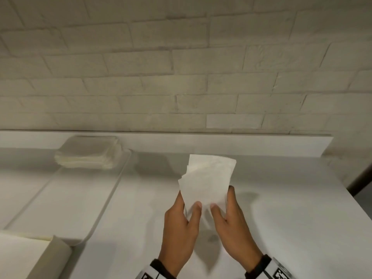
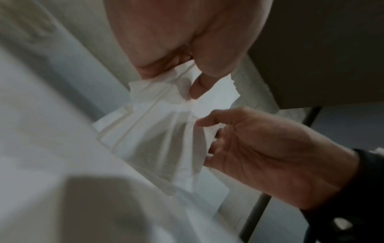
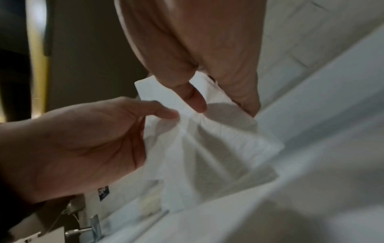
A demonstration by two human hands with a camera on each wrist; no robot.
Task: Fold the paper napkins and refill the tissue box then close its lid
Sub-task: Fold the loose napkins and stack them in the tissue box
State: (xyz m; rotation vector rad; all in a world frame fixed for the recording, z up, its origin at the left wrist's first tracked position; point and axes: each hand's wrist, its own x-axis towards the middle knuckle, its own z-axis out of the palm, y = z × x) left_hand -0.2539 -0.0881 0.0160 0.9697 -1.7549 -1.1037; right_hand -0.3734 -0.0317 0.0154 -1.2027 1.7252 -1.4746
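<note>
White table (image 1: pixel 281 228), shallow white tray (image 1: pixel 104 200) at left, cream box (image 1: pixel 30 256) near corner.

white table (image 1: pixel 281 228) against a pale brick wall (image 1: pixel 181 57), clear tray (image 1: pixel 104 200) on it

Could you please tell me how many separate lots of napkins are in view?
2: one bunch held up by both hands, and one stack on the tray's far end. Others may be hidden.
</note>
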